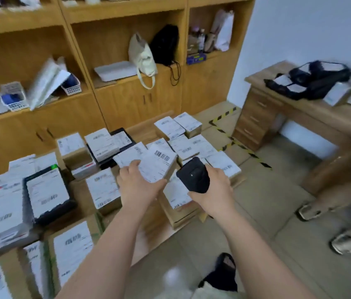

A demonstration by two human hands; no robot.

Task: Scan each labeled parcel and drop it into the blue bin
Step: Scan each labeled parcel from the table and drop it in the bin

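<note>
So the left hand (136,182) has a small parcel (157,166) gripped from underneath and along its near edge, thumb over the top, fingers curled around it. The white label faces up and the barcode sits at the far end of it, near the middle of the frame. The box is tipped a bit, lifted clear of the pile below.

Right hand (214,186) is closed around a black handheld scanner (194,175), just to the right of the parcel. The scanner's head points up and left toward the label, and its front end is right beside the parcel's right edge. Can't tell if they actually touch, it's a bit blurry there.

Under and around both hands there's a whole spread of other labeled boxes (103,188), filling the lower left and centre of the frame, some stacked on bigger brown cartons. A couple of them are in black packaging (48,195) in the left part.

Wooden shelving (127,91) runs across the top of the frame with a cream tote bag (143,59) and a black bag (166,45) on it. On the right there's a wooden desk (299,117) with a black bag thing on top. The floor (256,223) is tiled, with yellow-black tape (239,145) across it.
</note>
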